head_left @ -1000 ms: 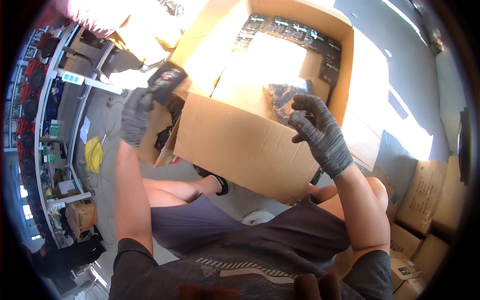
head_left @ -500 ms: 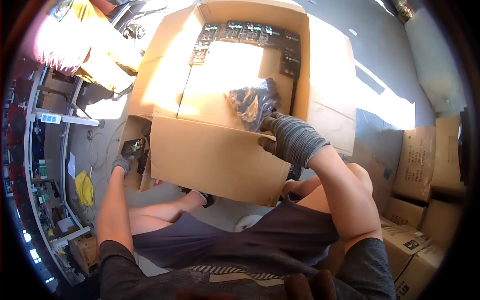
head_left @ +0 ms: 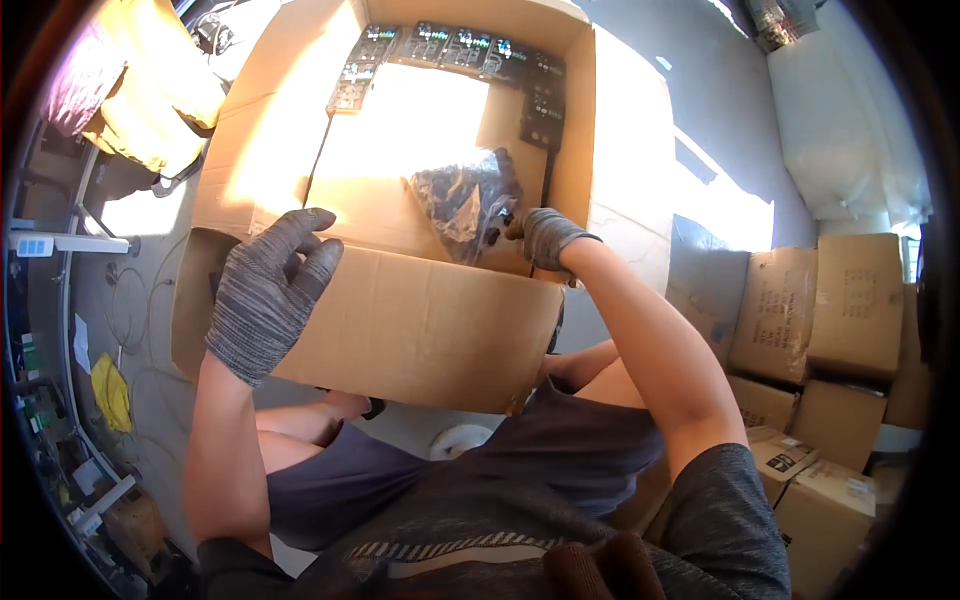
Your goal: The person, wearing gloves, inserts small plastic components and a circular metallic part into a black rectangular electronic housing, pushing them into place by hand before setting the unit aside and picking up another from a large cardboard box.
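Note:
Both my hands wear grey knit gloves. My left hand [head_left: 270, 290] is over the near left corner of a large open cardboard box [head_left: 410, 325], thumb and fingers apart, with nothing visible between them. At the near right side of the box, my right hand [head_left: 550, 238] has its fingers curled on the edge of a clear plastic bag [head_left: 455, 200] with dark small parts inside. That bag lies on the cardboard sheet [head_left: 425, 105] inside the box. Dark boxed items with printed fronts [head_left: 467, 50] stand along the far and right inner walls.
Closed cartons [head_left: 852, 300] are stacked at my right. On the left are a metal-framed rack [head_left: 70, 245], a yellow cloth [head_left: 111, 392] on the floor and a person in yellow clothing [head_left: 160, 85]. A white wrapped bulk [head_left: 845, 130] is at the far right.
My left hand has left the dark boxed item in the smaller carton at left and come up to the large box's near corner. My right hand stays at the bag. The whole view has shifted.

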`<state>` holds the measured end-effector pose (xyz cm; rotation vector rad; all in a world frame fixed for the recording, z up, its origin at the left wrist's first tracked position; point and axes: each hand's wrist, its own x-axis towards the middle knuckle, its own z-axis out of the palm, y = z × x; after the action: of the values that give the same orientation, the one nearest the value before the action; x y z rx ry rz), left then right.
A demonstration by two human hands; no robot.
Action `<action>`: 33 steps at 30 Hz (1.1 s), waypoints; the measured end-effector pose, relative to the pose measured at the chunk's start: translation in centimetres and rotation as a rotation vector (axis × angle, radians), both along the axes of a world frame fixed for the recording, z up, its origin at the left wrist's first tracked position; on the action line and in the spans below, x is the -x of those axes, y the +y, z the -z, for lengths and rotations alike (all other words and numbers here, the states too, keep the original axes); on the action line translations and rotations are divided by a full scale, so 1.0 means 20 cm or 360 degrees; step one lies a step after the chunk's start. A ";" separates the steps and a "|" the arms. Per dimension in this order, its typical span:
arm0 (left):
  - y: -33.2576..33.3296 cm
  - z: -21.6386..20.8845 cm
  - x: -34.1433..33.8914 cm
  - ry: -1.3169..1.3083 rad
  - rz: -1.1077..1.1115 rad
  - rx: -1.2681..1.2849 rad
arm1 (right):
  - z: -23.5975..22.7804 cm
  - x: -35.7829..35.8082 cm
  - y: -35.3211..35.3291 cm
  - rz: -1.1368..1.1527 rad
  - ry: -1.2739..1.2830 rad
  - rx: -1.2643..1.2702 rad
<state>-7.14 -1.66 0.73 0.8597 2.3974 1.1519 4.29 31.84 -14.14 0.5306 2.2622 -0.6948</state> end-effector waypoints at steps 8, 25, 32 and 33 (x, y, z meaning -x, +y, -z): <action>0.02 0.07 0.11 0.0216 -0.0016 0.0441 | 0.50 0.13 -0.08 -0.0013 0.0440 -0.0546; 0.46 0.57 0.70 0.0603 0.0207 0.0687 | -0.81 0.09 -0.28 -0.0027 0.0799 0.0197; 0.72 1.17 1.20 0.0333 0.0390 0.0497 | -0.74 0.04 -0.34 -0.0159 0.0929 0.0265; 0.79 1.19 1.16 0.0454 0.0459 0.0885 | -0.72 0.02 -0.31 -0.0154 0.0984 0.0180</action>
<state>-30.29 14.23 -23.03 1.1683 2.5016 0.2404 3.84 25.55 0.18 0.1547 2.7661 -1.0366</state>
